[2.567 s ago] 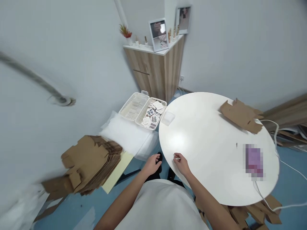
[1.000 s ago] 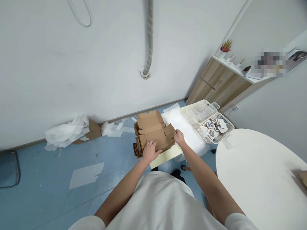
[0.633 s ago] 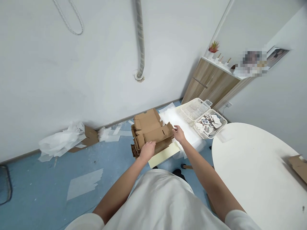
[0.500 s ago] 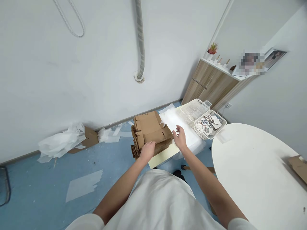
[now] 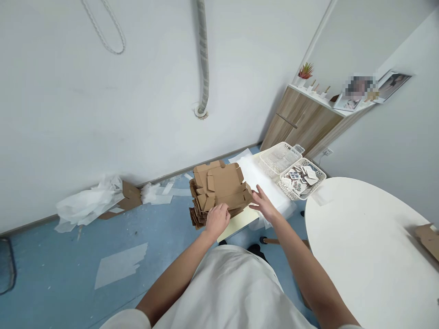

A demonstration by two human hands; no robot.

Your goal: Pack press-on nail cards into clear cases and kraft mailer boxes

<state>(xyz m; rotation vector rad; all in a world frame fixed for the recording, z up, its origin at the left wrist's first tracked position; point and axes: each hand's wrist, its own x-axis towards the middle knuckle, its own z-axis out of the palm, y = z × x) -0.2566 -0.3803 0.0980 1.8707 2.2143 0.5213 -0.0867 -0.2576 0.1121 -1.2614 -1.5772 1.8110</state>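
Observation:
A stack of flat brown cardboard box blanks (image 5: pixel 206 208) lies on a low surface beside the floor. The top blank (image 5: pixel 222 185) is raised off the stack. My left hand (image 5: pixel 216 220) grips its near edge with curled fingers. My right hand (image 5: pixel 263 204) hovers just right of the blank's right flap, fingers spread and holding nothing. A pale yellow sheet (image 5: pixel 240 219) lies under the stack.
A round white table (image 5: pixel 363 256) stands to the right with a cardboard piece (image 5: pixel 428 240) at its far edge. Two white baskets (image 5: pixel 291 167) rest on white foam sheets (image 5: pixel 255 176). A wooden cabinet (image 5: pixel 305 123) fills the corner. Crumpled white wrapping (image 5: pixel 89 201) lies by the wall.
I turned from the table to the cardboard stack. My left hand has lifted the top blank by its near edge. My right hand let go of the right flap and drew back.

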